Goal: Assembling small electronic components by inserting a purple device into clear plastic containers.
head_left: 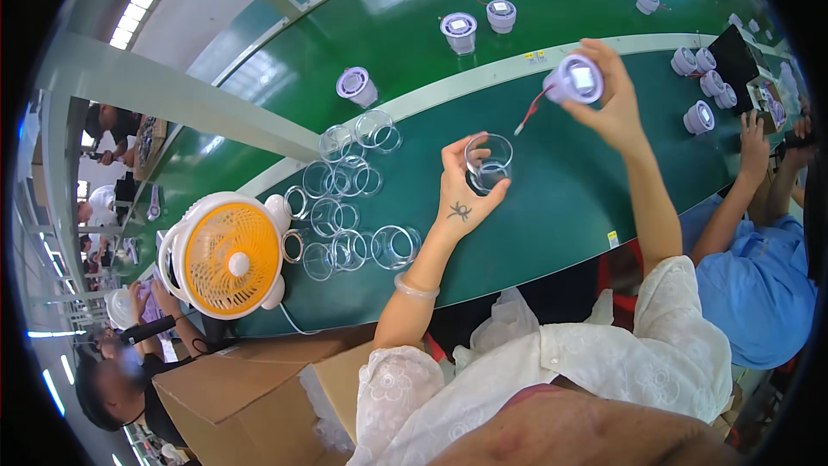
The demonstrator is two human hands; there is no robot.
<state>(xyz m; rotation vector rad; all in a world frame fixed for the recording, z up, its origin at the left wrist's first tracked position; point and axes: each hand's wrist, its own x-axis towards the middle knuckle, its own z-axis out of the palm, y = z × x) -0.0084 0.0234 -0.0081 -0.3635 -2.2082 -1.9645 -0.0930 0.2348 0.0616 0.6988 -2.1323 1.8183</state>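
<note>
In my left hand (pixel 463 187) is a clear plastic cup (pixel 489 164), gripped round its side over the green table. Up and to the right, my right hand (pixel 614 91) holds a round lavender unit (pixel 576 79) with a white square on its face. From that unit hangs a red wire with a small white plug (pixel 518 129), reaching toward the cup. The cup and the unit are apart. To the left of my left hand stand several more clear cups (pixel 395 245) in a cluster.
A white and orange fan (pixel 228 255) stands left of the cups. Beyond the pale rail, lavender units (pixel 458 32) rest on the glossy green belt. More units (pixel 699 117) sit at the right, near a co-worker's hand (pixel 754 145). An open cardboard box (pixel 233 393) is at the lower left.
</note>
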